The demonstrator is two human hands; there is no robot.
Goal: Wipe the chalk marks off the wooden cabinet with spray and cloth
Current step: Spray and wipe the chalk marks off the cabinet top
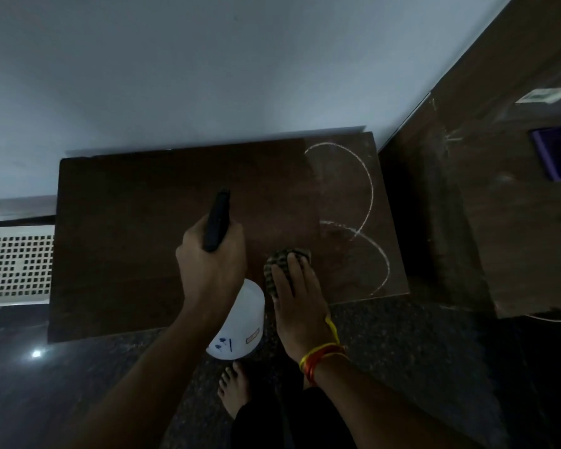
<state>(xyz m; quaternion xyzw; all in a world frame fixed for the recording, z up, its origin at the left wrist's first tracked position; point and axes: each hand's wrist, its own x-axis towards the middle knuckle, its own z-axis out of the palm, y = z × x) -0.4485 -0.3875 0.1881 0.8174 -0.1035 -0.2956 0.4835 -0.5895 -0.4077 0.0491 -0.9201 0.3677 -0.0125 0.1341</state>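
A dark wooden cabinet top [136, 247] fills the middle of the view. White chalk arcs [368, 196] curve across its right part, which looks paler than the left. My left hand [211, 264] grips the black trigger head of a white spray bottle [240, 322], held over the cabinet's front edge with the nozzle pointing away from me. My right hand [297, 293] presses a dark patterned cloth [280, 260] flat on the cabinet, just left of the lower chalk arc. A red and yellow thread band circles my right wrist.
A pale wall rises behind the cabinet. To the right stands a taller wooden surface [486, 196] with a purple object [554, 153] on it. A perforated white panel [13, 260] lies at the left. My bare foot [234, 390] stands on the dark speckled floor.
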